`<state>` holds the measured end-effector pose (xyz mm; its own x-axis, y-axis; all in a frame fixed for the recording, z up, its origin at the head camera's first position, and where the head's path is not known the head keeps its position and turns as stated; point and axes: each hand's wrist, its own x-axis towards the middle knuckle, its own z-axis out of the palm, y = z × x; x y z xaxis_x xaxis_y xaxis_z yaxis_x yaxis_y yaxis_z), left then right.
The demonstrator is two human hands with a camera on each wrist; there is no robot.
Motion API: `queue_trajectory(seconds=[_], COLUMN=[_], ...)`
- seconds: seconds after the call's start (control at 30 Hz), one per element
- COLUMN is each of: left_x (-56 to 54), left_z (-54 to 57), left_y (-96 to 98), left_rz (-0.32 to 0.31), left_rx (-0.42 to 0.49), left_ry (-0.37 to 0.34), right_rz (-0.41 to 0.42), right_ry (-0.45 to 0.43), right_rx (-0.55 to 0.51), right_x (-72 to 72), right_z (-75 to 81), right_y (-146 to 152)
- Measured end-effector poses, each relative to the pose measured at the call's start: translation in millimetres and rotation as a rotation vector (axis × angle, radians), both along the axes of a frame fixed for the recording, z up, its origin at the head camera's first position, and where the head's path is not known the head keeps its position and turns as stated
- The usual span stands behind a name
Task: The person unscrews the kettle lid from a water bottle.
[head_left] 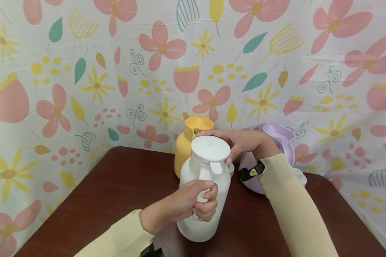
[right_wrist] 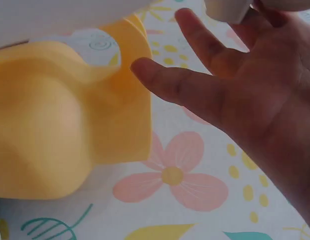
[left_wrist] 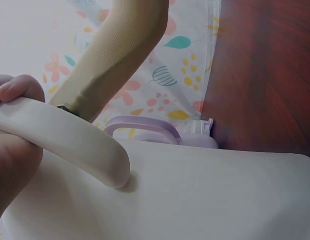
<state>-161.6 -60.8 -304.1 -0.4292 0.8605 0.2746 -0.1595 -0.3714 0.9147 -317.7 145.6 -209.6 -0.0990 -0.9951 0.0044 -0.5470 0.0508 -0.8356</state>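
A white thermos jug (head_left: pixel 204 214) stands in the middle of the dark table with its flat round lid (head_left: pixel 210 148) on top. My left hand (head_left: pixel 193 201) grips its handle, fingers curled round it; the left wrist view shows the curved handle (left_wrist: pixel 70 137) close up. At the lid's far and right rim, my right hand (head_left: pixel 244 142) holds on with fingers on the far side and thumb on the right. Two of its fingers (right_wrist: pixel 179 85) stretch out free in the right wrist view. Behind the jug stands a yellow jug (head_left: pixel 181 151) with an open top, partly hidden.
A purple jug (head_left: pixel 284 142) with an open top stands at the right, partly behind my right forearm. Beside it is a white stopper (head_left: pixel 300 176), and another small white round piece (head_left: pixel 231 169) shows behind the white jug. Flowered cloth (head_left: pixel 161 85) hangs behind the table (head_left: pixel 122 189).
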Motion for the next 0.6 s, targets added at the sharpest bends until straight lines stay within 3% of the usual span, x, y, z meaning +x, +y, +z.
queue_trajectory(seconds=[0.13, 0.27, 0.43, 0.6], left_x=[-0.2, -0.2, -0.2, -0.2], left_z=[-0.2, 0.1, 0.3, 0.0], left_y=[0.7, 0.5, 1.0, 0.4], left_rz=[-0.008, -0.011, -0.011, -0.009], left_rx=[0.002, 0.009, 0.023, 0.027], left_ry=[0.000, -0.001, -0.009, -0.007], right_rz=[0.021, -0.053, -0.345, -0.766], right_ry=[0.019, 0.028, 0.011, 0.101], right_rx=[-0.056, -0.205, -0.438, -0.556], right_x=[-0.5, 12.6, 58.4, 116.0], right_z=[-7.4, -28.9, -53.0, -68.9], right_y=[3, 7, 11, 1])
